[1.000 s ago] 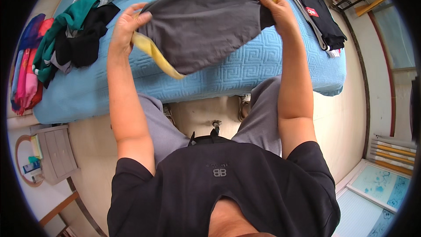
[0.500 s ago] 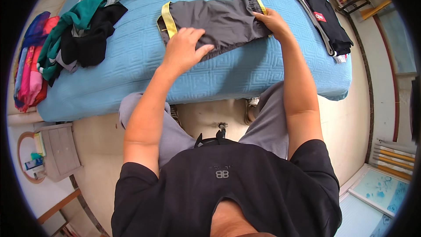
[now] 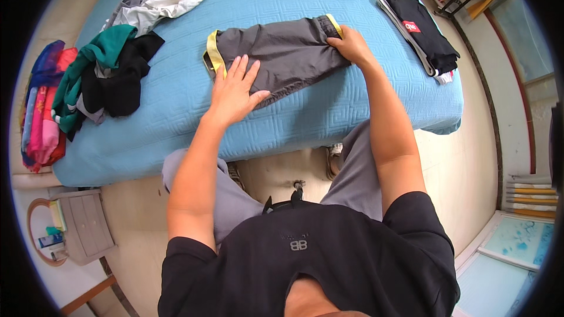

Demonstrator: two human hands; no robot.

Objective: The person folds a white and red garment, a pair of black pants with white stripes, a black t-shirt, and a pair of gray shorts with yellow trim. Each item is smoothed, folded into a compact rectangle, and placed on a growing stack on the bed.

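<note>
A folded dark grey garment [image 3: 282,47] with yellow edging and a gathered elastic edge lies on the blue quilted bed cover [image 3: 176,120]. What kind of garment it is, I cannot tell. My left hand [image 3: 232,97] rests flat on its near left part, fingers spread, close to the yellow band. At the right end, my right hand [image 3: 353,47] pinches the gathered corner, thumb on top; the other fingers are partly hidden beneath the cloth.
To the left lie a teal garment [image 3: 108,44], a black one [image 3: 126,79] and a bright pink, red and blue pile [image 3: 41,111]. White crumpled cloth [image 3: 176,0] is farther back. A folded black garment stack [image 3: 420,29] sits at the right edge. Beside the bed stands a drawer cabinet [image 3: 88,226].
My left hand has spread its fingers flatter over the cloth. The right hand still holds the right end. The whole view has shifted slightly, showing more of the bed's far side.
</note>
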